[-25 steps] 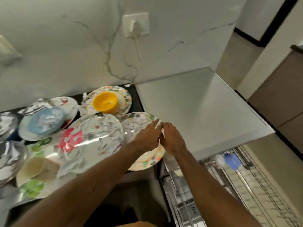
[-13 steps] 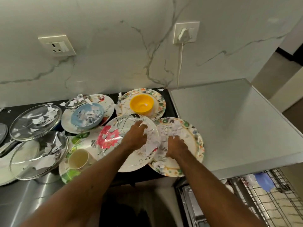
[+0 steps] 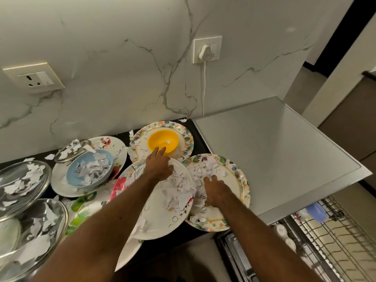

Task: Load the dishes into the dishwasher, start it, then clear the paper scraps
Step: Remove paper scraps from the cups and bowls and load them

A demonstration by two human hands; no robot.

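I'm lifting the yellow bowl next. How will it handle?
The yellow bowl looks like plastic, so probably light and sturdy. Its glossy wall may slip. The paper scrap inside would likely spill if tilted.

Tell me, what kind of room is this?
Probably a home kitchen: a yellow bowl and floral plates crowd a dark counter, and a wire dishwasher rack stands pulled out beside it.

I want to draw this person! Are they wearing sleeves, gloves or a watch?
No. Both the left arm and right arm are bare up to the picture's edge, no sleeves. The left hand and right hand wear no gloves, and neither wrist shows a watch or bracelet.
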